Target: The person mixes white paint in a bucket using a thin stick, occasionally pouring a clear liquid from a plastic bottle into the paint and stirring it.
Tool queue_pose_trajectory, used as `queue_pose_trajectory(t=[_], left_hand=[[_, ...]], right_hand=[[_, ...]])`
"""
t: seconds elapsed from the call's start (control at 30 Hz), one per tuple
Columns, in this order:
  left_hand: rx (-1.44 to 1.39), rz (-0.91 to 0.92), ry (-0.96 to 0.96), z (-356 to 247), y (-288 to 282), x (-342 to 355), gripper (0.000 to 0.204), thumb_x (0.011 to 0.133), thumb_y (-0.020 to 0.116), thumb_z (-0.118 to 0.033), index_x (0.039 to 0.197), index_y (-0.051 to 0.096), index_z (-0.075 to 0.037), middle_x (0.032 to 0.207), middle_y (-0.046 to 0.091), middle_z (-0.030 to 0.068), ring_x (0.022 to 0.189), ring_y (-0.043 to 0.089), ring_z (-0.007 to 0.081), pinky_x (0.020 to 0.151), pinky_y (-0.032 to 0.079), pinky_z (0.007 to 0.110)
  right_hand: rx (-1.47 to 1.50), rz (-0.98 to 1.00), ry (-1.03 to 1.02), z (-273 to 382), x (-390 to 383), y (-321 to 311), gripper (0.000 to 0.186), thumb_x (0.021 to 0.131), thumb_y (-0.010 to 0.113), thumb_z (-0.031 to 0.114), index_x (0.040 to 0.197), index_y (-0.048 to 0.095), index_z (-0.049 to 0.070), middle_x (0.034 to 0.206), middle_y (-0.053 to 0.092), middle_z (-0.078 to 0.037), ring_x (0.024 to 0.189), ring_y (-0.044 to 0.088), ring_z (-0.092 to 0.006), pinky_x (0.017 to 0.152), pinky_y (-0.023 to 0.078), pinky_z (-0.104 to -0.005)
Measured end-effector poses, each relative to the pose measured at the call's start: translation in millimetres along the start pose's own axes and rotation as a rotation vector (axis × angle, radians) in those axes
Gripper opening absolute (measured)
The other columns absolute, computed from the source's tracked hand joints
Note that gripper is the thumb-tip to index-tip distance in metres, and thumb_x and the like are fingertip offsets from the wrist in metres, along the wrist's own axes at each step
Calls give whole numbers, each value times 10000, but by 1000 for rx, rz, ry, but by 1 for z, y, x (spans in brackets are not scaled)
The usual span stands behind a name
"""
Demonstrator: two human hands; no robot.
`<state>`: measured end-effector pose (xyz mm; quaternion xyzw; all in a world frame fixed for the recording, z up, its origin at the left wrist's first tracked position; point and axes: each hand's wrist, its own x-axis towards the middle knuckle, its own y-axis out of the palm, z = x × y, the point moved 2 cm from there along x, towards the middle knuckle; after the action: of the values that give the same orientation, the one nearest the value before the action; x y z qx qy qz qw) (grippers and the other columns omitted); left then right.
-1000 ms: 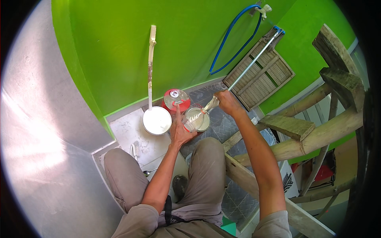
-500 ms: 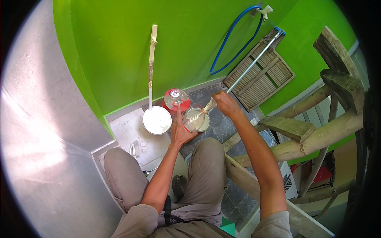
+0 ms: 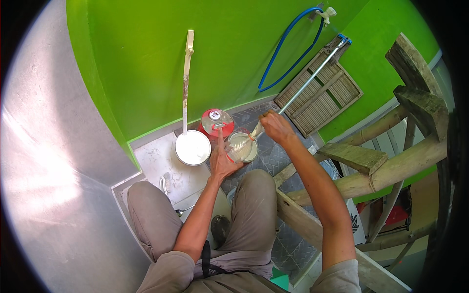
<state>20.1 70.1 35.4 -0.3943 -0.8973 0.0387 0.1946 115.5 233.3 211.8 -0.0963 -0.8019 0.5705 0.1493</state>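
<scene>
My left hand [image 3: 223, 161] is wrapped round the wide end of a clear plastic bottle-like piece [image 3: 239, 146] with an orange rim, index finger stretched out along it. A pale, twisted cloth-like strip [image 3: 256, 130] is at its narrow end, and my right hand [image 3: 276, 126] is closed on that strip. Under the clear piece stands an open round can [image 3: 250, 155], partly hidden by it. Beside my left hand are a red can [image 3: 209, 122] with a metal top and a round container of white paint-like stuff [image 3: 193, 148].
A long wooden stick [image 3: 186, 78] rises from the white container against the green wall. A slatted wooden panel [image 3: 317, 93] and a squeegee-like pole [image 3: 312, 78] lean at the back right. Wooden beams [image 3: 386, 171] crowd my right arm. A brush [image 3: 166, 183] lies by my left knee.
My right hand has shifted very slightly up and left, and my right elbow slightly outward. The left hand stays in place on the clear piece.
</scene>
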Motion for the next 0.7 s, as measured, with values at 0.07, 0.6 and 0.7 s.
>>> queue_pose_trajectory(t=[0.07, 0.6, 0.7], left_hand=[[-5, 4, -14, 1, -1, 0, 1518, 574, 915, -238, 1719, -78, -154, 1148, 737, 195, 1107, 710, 392, 974, 566, 484], [-47, 28, -35, 2, -1, 0, 1491, 563, 919, -245, 1715, -18, -108, 1233, 708, 263, 1122, 700, 422, 1005, 555, 485], [-36, 22, -31, 3, 0, 0, 1495, 561, 921, -246, 1715, -19, -108, 1227, 708, 262, 1113, 703, 420, 1001, 556, 484]], right_hand=[[3, 0, -12, 2, 1, 0, 207, 887, 556, 105, 814, 728, 17, 962, 757, -192, 1025, 717, -375, 870, 609, -463], [-126, -7, -84, 3, 5, 4, 169, 863, 605, 107, 800, 750, 45, 913, 762, -186, 980, 733, -346, 828, 618, -427], [-141, 9, -80, 5, 6, 3, 161, 857, 611, 100, 796, 750, 45, 913, 765, -187, 979, 736, -344, 823, 623, -424]])
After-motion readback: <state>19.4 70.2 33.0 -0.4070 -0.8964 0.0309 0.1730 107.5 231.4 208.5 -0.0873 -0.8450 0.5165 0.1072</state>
